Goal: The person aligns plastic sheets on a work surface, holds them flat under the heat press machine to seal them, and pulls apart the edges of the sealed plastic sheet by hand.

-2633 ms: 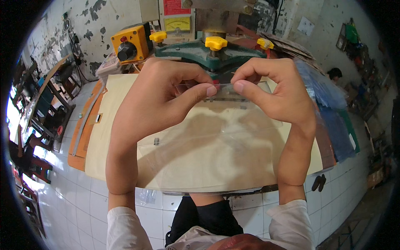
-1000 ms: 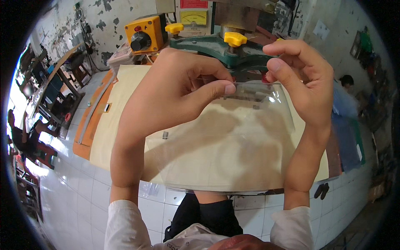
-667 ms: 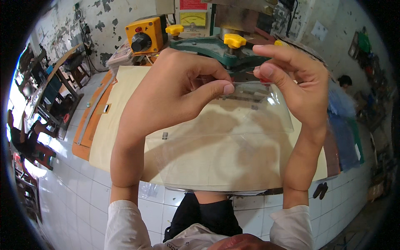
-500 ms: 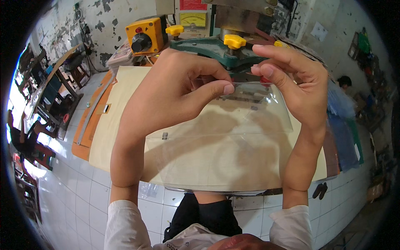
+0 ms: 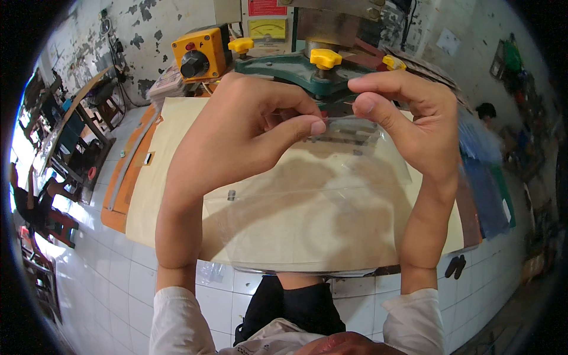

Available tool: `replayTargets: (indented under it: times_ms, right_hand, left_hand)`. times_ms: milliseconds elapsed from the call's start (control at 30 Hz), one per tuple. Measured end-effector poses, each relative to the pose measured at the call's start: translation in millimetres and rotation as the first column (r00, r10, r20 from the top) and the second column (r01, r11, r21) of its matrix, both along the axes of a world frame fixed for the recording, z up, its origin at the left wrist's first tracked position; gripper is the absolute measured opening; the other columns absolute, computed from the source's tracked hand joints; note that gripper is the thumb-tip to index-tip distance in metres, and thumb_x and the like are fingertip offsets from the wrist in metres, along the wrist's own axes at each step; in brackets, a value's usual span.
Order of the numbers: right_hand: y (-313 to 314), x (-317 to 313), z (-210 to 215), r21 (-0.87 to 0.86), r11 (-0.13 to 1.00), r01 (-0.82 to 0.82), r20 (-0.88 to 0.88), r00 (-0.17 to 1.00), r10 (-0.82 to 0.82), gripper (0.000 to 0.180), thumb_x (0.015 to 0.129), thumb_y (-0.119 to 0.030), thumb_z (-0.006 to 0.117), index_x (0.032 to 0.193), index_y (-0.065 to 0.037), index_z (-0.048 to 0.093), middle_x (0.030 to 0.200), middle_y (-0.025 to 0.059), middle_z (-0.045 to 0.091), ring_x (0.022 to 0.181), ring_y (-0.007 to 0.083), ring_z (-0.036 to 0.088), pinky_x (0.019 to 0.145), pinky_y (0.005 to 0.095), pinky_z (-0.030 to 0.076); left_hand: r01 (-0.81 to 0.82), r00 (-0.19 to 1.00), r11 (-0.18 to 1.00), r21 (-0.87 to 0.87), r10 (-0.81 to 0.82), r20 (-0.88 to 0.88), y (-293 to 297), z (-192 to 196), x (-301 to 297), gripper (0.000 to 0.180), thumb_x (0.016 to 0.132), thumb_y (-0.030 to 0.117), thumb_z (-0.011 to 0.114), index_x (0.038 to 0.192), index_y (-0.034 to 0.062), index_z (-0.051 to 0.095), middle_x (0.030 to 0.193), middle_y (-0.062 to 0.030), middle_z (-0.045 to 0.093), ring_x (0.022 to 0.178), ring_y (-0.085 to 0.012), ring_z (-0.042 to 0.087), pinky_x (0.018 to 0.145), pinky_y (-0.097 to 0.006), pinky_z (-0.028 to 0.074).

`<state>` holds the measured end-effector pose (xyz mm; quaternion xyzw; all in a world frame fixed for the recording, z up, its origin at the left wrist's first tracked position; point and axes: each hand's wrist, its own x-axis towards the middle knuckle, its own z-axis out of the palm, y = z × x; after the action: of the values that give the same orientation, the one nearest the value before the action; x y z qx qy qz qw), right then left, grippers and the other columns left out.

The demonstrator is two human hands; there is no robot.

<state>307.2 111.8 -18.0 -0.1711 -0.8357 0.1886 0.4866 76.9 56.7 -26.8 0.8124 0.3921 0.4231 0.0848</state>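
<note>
My left hand (image 5: 254,127) is closed, its thumb and forefinger pinching the upper edge of a clear plastic sheet (image 5: 387,157). The sheet hangs toward me, and a crease or edge runs across it. Close to its upper right part is my right hand (image 5: 414,115), thumb and forefinger apart with no sheet visible between them. Under the plastic lies a cream board (image 5: 177,127). Just beyond my fingers stands a machine with a dark green clamp plate (image 5: 284,68), fitted with a yellow knob (image 5: 325,58). The left hand's other fingers are partly hidden.
A yellow control box (image 5: 200,54) with a black dial stands at the back left, near a yellow meter (image 5: 267,29). A metal strip (image 5: 127,157) lies on the orange-brown table edge. Blue plastic sheets (image 5: 482,171) hang at the right. Another person (image 5: 487,112) is farther right.
My right thumb and forefinger have come closer together and shifted slightly left and down. The left hand keeps its pinch on the sheet. The whole view has shifted slightly.
</note>
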Motion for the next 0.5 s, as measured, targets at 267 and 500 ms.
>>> replayTargets:
  times_ms: [267, 500]
  right_hand:
    - [2.6, -1.6, 0.6, 0.079, 0.995, -0.066, 0.185, 0.981, 0.05, 0.012, 0.085, -0.005, 0.074, 0.095, 0.001, 0.074, 0.086, 0.0106, 0.073, 0.079, 0.0147, 0.069, 0.073, 0.0267, 0.054]
    - [0.9, -5.4, -0.4, 0.086, 0.993, -0.081, 0.246, 0.968, 0.057, 0.012, 0.083, -0.007, 0.074, 0.09, 0.002, 0.073, 0.076, 0.0119, 0.071, 0.07, 0.0164, 0.069, 0.065, 0.0287, 0.053]
  left_hand:
    - [-0.005, 1.0, 1.0, -0.007, 0.005, -0.016, -1.0, -0.9, 1.7, 0.017, 0.091, 0.015, 0.073, 0.088, -0.0023, 0.073, 0.069, -0.005, 0.068, 0.061, -0.0085, 0.061, 0.058, -0.024, 0.048]
    - [0.021, 1.0, 0.998, -0.057, -0.019, 0.021, -1.2, -3.7, 3.6, 0.017, 0.091, 0.015, 0.074, 0.089, -0.0021, 0.073, 0.073, -0.005, 0.069, 0.062, -0.0087, 0.06, 0.058, -0.024, 0.048]
